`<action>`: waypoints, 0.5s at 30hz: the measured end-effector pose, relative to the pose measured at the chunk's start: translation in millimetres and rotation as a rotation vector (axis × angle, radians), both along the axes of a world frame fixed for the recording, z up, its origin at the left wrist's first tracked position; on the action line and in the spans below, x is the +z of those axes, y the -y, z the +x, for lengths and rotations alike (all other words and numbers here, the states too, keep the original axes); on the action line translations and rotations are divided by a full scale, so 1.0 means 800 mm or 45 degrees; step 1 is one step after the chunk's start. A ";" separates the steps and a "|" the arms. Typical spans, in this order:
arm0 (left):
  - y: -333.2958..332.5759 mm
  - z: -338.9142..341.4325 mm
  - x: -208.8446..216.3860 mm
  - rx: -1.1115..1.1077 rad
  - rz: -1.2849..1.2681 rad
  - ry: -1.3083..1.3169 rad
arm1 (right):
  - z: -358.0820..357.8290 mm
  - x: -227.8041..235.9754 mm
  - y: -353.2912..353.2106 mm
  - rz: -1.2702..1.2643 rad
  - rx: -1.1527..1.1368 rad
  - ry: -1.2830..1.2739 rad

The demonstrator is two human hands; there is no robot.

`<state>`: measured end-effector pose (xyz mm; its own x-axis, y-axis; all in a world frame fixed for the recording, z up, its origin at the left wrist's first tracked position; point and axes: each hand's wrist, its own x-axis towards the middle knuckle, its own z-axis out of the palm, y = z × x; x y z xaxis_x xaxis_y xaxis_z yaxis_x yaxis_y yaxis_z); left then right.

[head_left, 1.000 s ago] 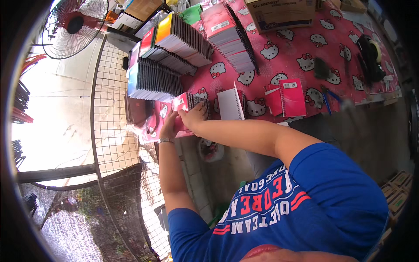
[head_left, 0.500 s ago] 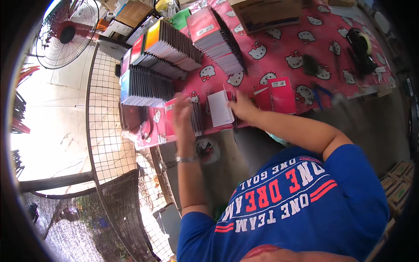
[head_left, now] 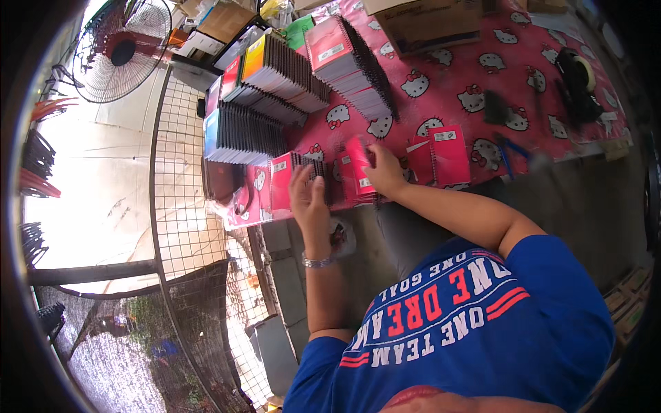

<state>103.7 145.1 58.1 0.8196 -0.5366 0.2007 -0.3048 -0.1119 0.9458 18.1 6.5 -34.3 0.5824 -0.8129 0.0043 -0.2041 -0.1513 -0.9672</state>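
A red spiral notebook (head_left: pixel 359 162), slightly blurred, stands tilted at the table's near edge. My right hand (head_left: pixel 387 172) is closed on its right side, the thumb and fingers at the edge. Beneath and left of it shows another red cover. My left hand (head_left: pixel 309 199) is raised with its fingers apart, just over the right side of a small stack of red spiral notebooks (head_left: pixel 281 180); nothing is in it, and whether it touches the stack I cannot tell. Right of my right hand lies one more red notebook (head_left: pixel 450 155) with a white label.
Tall stacks of spiral notebooks (head_left: pixel 244 136) fill the back left of the table, with another red-topped stack (head_left: pixel 351 69) beside them. A cardboard box (head_left: pixel 430 27) sits behind. At the right are a tape dispenser (head_left: pixel 577 82) and blue-handled pliers (head_left: pixel 506 155). A fan (head_left: pixel 122 53) stands far left.
The notebook by my right hand showed a white page; now its red cover faces up. My left hand has moved right and a little nearer. The whole view has shifted slightly.
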 end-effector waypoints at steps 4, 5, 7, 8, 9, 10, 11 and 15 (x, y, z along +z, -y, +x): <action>-0.003 0.045 0.051 0.116 0.043 -0.075 | 0.051 0.098 -0.026 -0.009 0.380 0.549; -0.016 0.066 0.056 0.058 -0.004 -0.153 | 0.069 0.118 -0.040 0.088 0.438 0.563; -0.003 0.075 0.079 0.068 0.043 -0.138 | 0.101 0.130 -0.044 0.178 0.446 0.565; 0.006 0.088 0.075 0.063 0.069 -0.105 | 0.115 0.130 -0.040 0.141 0.437 0.415; 0.003 0.108 0.065 0.075 0.094 -0.063 | 0.123 0.125 -0.040 0.110 0.443 0.272; -0.050 0.158 0.040 0.112 0.273 0.081 | 0.125 0.133 -0.067 0.117 0.496 0.307; -0.096 0.196 0.026 0.144 0.458 0.219 | 0.123 0.142 -0.092 0.173 0.603 0.345; -0.077 0.167 -0.020 0.036 0.901 0.557 | 0.072 0.096 -0.048 0.148 0.650 0.223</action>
